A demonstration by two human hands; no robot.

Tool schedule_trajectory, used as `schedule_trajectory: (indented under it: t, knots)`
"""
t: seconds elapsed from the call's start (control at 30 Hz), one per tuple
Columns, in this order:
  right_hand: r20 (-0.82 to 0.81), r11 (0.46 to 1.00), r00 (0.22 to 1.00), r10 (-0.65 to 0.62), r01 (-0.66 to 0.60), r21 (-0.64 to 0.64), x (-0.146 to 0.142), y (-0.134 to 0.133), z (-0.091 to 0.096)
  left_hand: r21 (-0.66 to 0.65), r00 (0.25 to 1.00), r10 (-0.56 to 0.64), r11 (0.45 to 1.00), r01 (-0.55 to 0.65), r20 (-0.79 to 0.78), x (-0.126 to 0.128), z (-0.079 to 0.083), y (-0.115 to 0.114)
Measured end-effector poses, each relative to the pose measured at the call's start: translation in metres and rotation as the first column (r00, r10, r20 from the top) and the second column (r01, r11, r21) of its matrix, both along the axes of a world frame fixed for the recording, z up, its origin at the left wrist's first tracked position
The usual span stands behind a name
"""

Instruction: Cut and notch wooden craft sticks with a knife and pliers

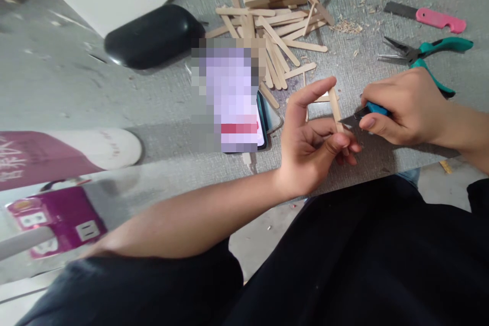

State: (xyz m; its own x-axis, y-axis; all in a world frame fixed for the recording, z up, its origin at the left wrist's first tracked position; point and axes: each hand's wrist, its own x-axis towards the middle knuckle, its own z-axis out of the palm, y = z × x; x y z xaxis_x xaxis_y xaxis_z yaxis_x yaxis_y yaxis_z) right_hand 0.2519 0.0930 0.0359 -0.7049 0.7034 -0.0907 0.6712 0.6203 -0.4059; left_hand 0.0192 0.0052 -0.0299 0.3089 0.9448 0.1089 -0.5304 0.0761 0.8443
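Two hands worked a wooden stick with a small knife above the near edge of the worktop.

The left hand (313, 147) had its grip closed on the lower end of an upright wooden stick (334, 104), thumb and curled fingers pinching it while the forefinger stretched out to its top. The right hand (401, 107) had its grip shut around a blue-handled knife (364, 113), whose blade tip met the stick's lower part. Behind them on the grey worktop (153, 107) lay a loose pile of sticks (275, 41), a phone (272, 121) just beside the left hand, teal-handled pliers (428, 51) near the right hand, a pink-handled blade (435, 18) and a black case (153, 35).
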Motion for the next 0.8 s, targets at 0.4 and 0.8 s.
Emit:
schedule_trajectory:
  t: [0.4, 0.8]
  knots:
    - [-0.043, 0.997, 0.996, 0.075, -0.076, -0.020, -0.001, -0.006, 0.004, 0.316, 0.999, 0.051, 0.947, -0.054, 0.018, 0.000, -0.006, -0.004]
    - [-0.035, 0.991, 0.995, 0.096, -0.099, -0.095, -0.002, -0.011, 0.004, 0.285, 0.987, 0.133, 0.953, -0.104, -0.086, 0.004, -0.007, -0.009]
